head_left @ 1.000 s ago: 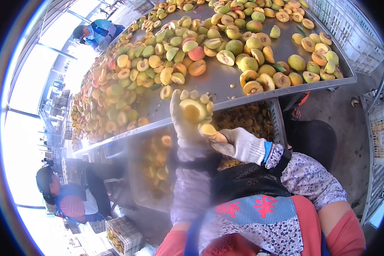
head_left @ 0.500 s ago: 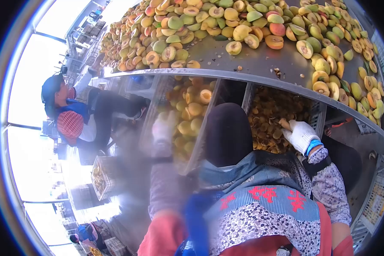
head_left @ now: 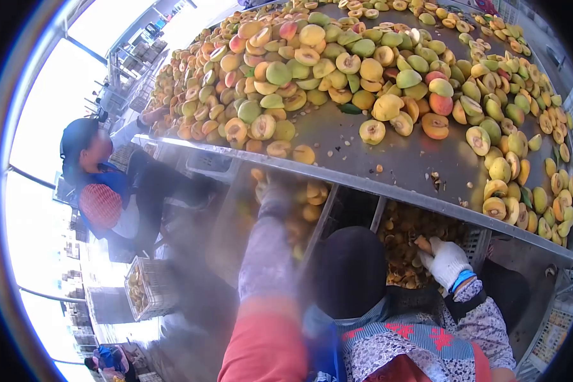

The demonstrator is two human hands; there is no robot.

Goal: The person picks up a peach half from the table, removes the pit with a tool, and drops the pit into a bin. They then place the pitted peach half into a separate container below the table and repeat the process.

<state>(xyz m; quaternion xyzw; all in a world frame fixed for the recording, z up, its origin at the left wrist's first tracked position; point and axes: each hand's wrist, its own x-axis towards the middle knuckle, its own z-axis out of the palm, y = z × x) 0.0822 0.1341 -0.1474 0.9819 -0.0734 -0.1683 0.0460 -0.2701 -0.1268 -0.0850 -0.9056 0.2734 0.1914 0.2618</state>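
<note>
My left hand [head_left: 270, 192], smeared by motion, is over a crate of yellow peaches [head_left: 312, 202] below the table edge. Its fingers do not show clearly. An orange piece of fruit [head_left: 256, 174] lies close to it. My right hand [head_left: 447, 262], in a white knit glove, is closed around a short tan object [head_left: 423, 243] whose kind I cannot make out. That hand is above a second crate of small brownish-orange pieces [head_left: 406, 261]. In front, halved peaches [head_left: 388, 107] are heaped on a metal table [head_left: 344, 148].
The table's raised metal rim [head_left: 375, 192] runs between the heap and the crates. My dark-clad knee [head_left: 350, 270] is between the crates. On the left sits another person [head_left: 111, 191], near a white crate of fruit [head_left: 148, 286]. More crates [head_left: 557, 331] stand at right.
My left arm has stretched forward over the peach crate toward the table edge. My right hand stays above the second crate with the tan object. The view has tilted up, showing more table.
</note>
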